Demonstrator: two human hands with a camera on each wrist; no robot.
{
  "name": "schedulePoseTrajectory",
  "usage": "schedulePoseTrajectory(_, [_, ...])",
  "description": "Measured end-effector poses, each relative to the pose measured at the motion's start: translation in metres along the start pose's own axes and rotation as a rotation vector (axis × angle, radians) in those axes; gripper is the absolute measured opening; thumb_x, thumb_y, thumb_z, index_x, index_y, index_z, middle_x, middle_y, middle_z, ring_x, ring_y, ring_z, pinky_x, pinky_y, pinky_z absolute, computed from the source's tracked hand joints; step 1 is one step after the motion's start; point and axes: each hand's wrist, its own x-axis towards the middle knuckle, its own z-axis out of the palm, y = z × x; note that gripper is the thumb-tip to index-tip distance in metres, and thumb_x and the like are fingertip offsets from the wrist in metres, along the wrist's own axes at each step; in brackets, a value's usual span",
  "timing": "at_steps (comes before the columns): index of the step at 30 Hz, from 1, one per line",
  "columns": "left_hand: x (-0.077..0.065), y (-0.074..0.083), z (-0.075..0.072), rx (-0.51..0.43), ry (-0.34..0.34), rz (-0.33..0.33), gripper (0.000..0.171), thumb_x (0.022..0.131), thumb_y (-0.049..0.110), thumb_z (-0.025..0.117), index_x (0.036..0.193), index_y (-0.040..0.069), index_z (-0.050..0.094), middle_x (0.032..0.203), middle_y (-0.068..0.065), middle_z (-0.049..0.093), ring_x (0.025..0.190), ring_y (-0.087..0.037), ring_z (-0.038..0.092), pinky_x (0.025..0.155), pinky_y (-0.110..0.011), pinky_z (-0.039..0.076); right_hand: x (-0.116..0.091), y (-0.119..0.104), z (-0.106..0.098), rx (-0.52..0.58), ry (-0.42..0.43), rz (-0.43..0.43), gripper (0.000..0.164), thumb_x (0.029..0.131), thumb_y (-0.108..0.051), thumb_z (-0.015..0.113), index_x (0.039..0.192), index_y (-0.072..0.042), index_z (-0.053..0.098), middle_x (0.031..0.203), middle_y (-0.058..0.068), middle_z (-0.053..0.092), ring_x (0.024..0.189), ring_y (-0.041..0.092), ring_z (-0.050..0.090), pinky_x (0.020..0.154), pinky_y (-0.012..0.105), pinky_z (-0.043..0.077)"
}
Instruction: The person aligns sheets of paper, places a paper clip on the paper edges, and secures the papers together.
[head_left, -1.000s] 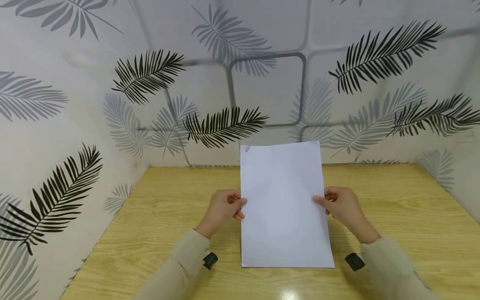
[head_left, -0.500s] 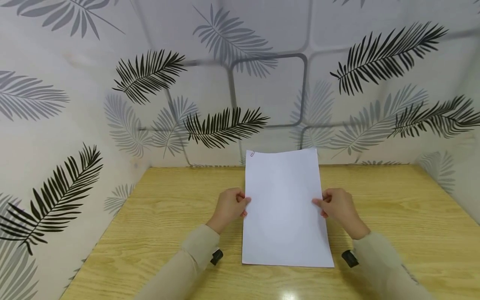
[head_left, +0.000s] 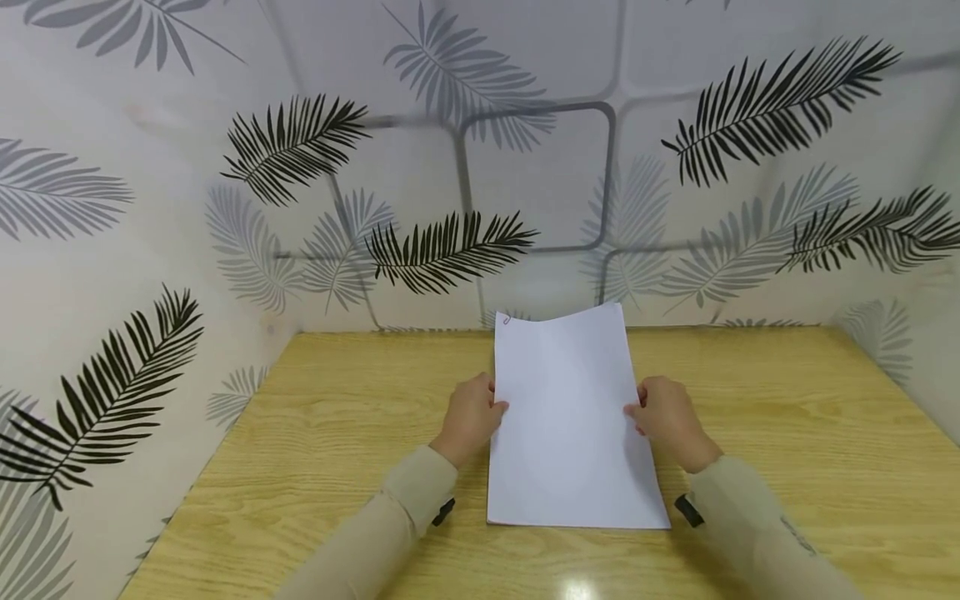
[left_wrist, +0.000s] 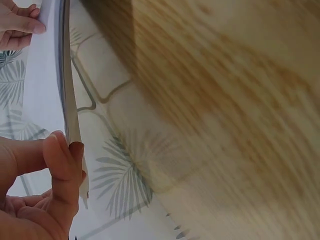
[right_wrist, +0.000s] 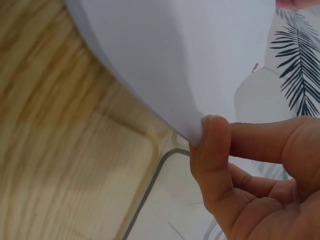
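A stack of white paper (head_left: 566, 433) stands tilted over the table, its lower edge near the tabletop and its top leaning toward the wall. A small reddish paper clip (head_left: 507, 318) sits at its top left corner. My left hand (head_left: 471, 417) pinches the left edge between thumb and fingers. On the opposite edge, my right hand (head_left: 667, 417) pinches the paper in the same way. Several layered sheets (left_wrist: 62, 75) show edge-on in the left wrist view. The right wrist view has the thumb and fingers (right_wrist: 215, 150) on the paper's edge, which curves.
The wooden table (head_left: 360, 400) spreads out on both sides of the paper. Behind it rises a wall (head_left: 525, 183) with a leaf and line pattern. A dark wrist device (head_left: 688, 510) shows below the right sleeve.
The top of the paper stack has tipped lower and its top edge now sags more. Both hands have moved slightly inward, still pinching the side edges.
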Motion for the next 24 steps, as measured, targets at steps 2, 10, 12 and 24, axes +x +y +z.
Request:
schedulePoseTrajectory(2, [0.001,0.001,0.001,0.032,-0.010,-0.005,0.015,0.087,0.003,0.069,0.090,-0.006,0.058,0.075,-0.012,0.062,0.064,-0.019,0.056,0.055,-0.027,0.046,0.002,0.001,0.001,-0.010,-0.006,0.000,0.025,0.085,0.003,0.066,0.065,0.001,0.051,0.054,0.006,0.055,0.049,0.015,0.051,0.048,0.027,0.040])
schedulePoseTrajectory(10, [0.003,0.000,0.007,0.120,-0.044,-0.009,0.021,0.085,0.001,0.071,0.093,-0.010,0.056,0.080,-0.020,0.062,0.077,-0.033,0.064,0.064,-0.036,0.052,0.009,0.004,0.009,-0.027,-0.053,0.037,0.026,0.082,0.007,0.065,0.060,0.001,0.051,0.050,0.004,0.054,0.046,0.014,0.050,0.047,0.025,0.039])
schedulePoseTrajectory(12, [0.004,0.000,0.010,0.126,-0.050,-0.013,0.026,0.085,0.001,0.071,0.100,-0.011,0.053,0.084,-0.023,0.063,0.080,-0.035,0.065,0.066,-0.038,0.053,0.010,0.005,0.010,-0.038,-0.055,0.051,0.025,0.081,0.007,0.063,0.060,0.001,0.052,0.049,0.004,0.052,0.046,0.014,0.048,0.046,0.025,0.038])
schedulePoseTrajectory(24, [0.008,-0.002,0.018,0.197,-0.080,0.019,0.012,0.083,-0.004,0.070,0.091,-0.004,0.062,0.085,-0.016,0.067,0.078,-0.027,0.064,0.069,-0.035,0.051,0.014,0.009,0.013,-0.098,-0.075,0.075,0.022,0.075,0.009,0.060,0.058,0.000,0.050,0.049,0.005,0.051,0.045,0.015,0.046,0.045,0.025,0.036])
